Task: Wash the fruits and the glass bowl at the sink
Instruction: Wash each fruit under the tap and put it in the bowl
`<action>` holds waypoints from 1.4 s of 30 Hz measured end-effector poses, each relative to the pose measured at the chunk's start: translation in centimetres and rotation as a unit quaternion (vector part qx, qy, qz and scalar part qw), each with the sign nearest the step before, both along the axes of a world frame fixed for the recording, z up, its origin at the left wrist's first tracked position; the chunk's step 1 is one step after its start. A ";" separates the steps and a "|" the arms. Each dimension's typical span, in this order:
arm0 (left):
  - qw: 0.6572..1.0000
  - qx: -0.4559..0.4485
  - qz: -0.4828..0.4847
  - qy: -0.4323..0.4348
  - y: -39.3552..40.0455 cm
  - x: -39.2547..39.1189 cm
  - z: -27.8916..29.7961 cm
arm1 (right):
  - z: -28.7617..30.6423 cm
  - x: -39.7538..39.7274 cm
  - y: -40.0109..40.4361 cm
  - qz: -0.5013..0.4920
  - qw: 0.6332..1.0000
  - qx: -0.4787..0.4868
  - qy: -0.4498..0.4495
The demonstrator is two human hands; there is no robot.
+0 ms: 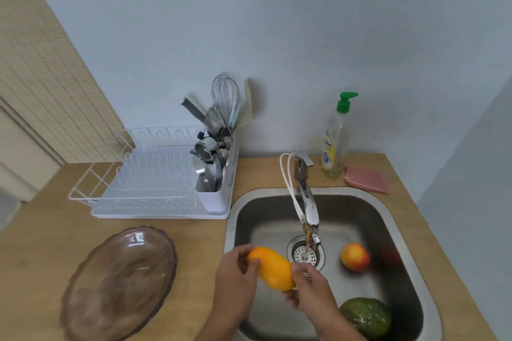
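Note:
An orange-yellow mango (273,267) is held over the steel sink (399,219), just left of the drain. My left hand (235,271) grips its upper left end and my right hand (307,285) grips its lower right end. A red-yellow apple (355,257) lies on the sink floor right of the drain. At the sink's near right corner rests a green fruit (367,315). The brownish glass bowl (119,282) sits on the wooden counter left of the sink. The faucet (306,196) reaches out over the drain.
A white dish rack (149,185) with a cutlery holder full of utensils (216,144) stands behind the bowl. A dish soap bottle (336,138) with a green pump and a pink sponge (367,178) sit behind the sink by the wall.

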State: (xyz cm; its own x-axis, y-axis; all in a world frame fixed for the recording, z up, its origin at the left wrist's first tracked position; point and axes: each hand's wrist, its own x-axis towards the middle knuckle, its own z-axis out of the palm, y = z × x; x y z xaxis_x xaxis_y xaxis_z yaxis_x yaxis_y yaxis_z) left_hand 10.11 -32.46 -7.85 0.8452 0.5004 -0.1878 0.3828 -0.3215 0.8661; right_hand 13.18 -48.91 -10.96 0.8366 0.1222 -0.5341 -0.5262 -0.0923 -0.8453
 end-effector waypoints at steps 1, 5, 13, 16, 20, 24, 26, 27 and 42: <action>1.000 0.007 -0.002 -0.013 1.1 -0.3 1.3 | 1.1 0.1 0.9 -0.003 1.000 0.012 -0.025; 0.996 0.069 0.047 -0.043 8.3 -3.4 5.7 | 5.7 1.1 8.1 0.064 0.991 0.020 -0.113; 0.970 0.166 0.179 0.013 21.7 -8.3 6.3 | 8.1 1.9 24.5 0.279 0.923 -0.106 -0.243; 0.966 0.169 0.193 0.042 24.6 -8.4 4.3 | 7.1 1.3 28.2 0.311 0.904 -0.157 -0.247; 0.965 0.160 0.188 0.092 26.2 -8.5 2.0 | 5.3 0.6 30.8 0.323 0.892 -0.207 -0.240; 0.964 0.154 0.183 0.118 26.2 -8.2 0.6 | 4.0 0.4 31.5 0.319 0.888 -0.228 -0.239; 0.962 0.162 0.179 0.128 26.1 -8.0 0.2 | 3.9 0.4 31.7 0.318 0.886 -0.231 -0.247; 0.961 0.165 0.180 0.131 26.2 -7.8 0.0 | 3.9 0.5 31.8 0.316 0.885 -0.233 -0.252; 0.968 0.250 0.010 -0.037 13.2 -1.2 3.6 | 5.0 2.9 18.3 0.218 0.916 -0.171 -0.291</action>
State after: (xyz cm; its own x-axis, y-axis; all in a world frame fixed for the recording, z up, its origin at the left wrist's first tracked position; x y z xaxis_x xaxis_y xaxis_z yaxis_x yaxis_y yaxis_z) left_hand 8.94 -19.24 -4.29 0.8365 0.5291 0.1426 0.3356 -0.7004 0.6299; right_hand 16.10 -30.57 -5.93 0.9030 0.4214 -0.0831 0.1542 -0.4986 -0.8530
